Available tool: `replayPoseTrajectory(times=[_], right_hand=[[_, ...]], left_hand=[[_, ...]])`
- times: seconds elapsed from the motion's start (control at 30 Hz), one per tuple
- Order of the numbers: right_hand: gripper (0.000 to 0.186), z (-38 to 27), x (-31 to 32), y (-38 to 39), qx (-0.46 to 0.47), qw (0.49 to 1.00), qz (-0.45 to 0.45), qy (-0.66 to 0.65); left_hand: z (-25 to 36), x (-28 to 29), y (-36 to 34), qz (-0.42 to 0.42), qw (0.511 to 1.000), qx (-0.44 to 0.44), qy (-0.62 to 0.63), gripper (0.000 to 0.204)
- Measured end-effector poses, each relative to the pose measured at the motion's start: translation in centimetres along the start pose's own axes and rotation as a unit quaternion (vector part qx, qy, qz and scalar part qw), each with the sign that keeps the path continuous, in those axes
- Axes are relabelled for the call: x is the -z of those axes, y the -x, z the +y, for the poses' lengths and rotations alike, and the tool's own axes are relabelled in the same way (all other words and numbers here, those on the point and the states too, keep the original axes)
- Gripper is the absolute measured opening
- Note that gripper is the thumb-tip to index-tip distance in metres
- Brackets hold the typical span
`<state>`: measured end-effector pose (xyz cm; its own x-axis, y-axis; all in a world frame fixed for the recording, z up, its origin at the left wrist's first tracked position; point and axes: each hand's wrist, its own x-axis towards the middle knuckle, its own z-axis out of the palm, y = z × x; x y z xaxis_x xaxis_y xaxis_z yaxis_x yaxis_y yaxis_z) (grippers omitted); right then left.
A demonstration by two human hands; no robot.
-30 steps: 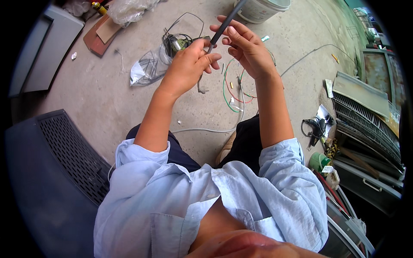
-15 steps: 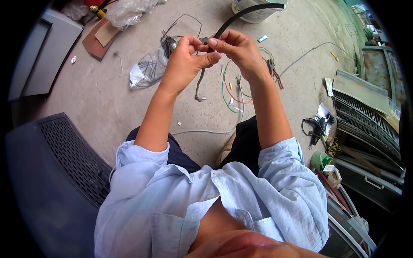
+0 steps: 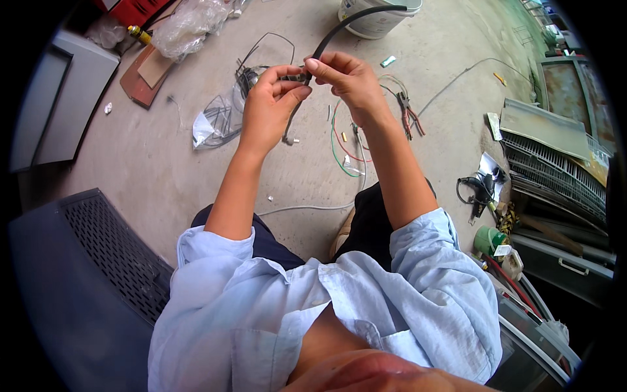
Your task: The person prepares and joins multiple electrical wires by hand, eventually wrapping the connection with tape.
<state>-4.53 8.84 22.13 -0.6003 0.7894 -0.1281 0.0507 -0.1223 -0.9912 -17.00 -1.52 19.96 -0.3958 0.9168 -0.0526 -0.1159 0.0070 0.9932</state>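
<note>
A long black flexible tube (image 3: 346,21) curves up from between my hands toward the top of the view, over a white bucket. My left hand (image 3: 268,104) has thumb and fingers closed on its lower part, with a thin grey cord (image 3: 292,123) hanging below to a plug (image 3: 289,140). My right hand (image 3: 346,85) pinches the same tube just beside my left hand, thumb on top. On the floor right of my right hand lie red-handled pliers (image 3: 411,121), by loose red and green wires (image 3: 346,164). A tool behind my left hand is partly hidden.
A white bucket (image 3: 369,25) stands ahead. Boards (image 3: 140,81) and plastic bags (image 3: 186,29) lie upper left. A grey panel (image 3: 62,98) and dark perforated panel (image 3: 108,255) are at left. Metal racks (image 3: 548,176), scrap and a green can (image 3: 488,238) crowd the right.
The black tube's top has bent over to the right. My hands have drawn together and shifted slightly left, my right hand now pinching lower. The pliers, hidden earlier, have come into sight.
</note>
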Motion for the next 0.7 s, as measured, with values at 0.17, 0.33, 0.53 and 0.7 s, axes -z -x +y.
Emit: replayPoseTrajectory(times=[0.17,0.33,0.53,0.7], right_hand=[[0.026,-0.7,-0.7,0.3,0.000,1.000,-0.012,-0.017],[0.023,-0.7,-0.4,0.3,0.008,1.000,-0.025,-0.006],[0.030,-0.9,0.4,-0.2,0.046,0.996,0.065,-0.048],[0.032,-0.5,0.6,-0.1,0.016,1.000,0.016,0.006]], left_hand=[[0.3,-0.1,0.1,0.040,0.998,-0.032,0.025,0.035],[-0.4,0.0,-0.3,0.018,0.998,-0.034,0.041,0.024],[-1.9,-0.3,-0.2,-0.043,0.998,-0.008,-0.050,0.033],[-1.2,-0.4,-0.2,-0.022,1.000,-0.006,0.004,0.033]])
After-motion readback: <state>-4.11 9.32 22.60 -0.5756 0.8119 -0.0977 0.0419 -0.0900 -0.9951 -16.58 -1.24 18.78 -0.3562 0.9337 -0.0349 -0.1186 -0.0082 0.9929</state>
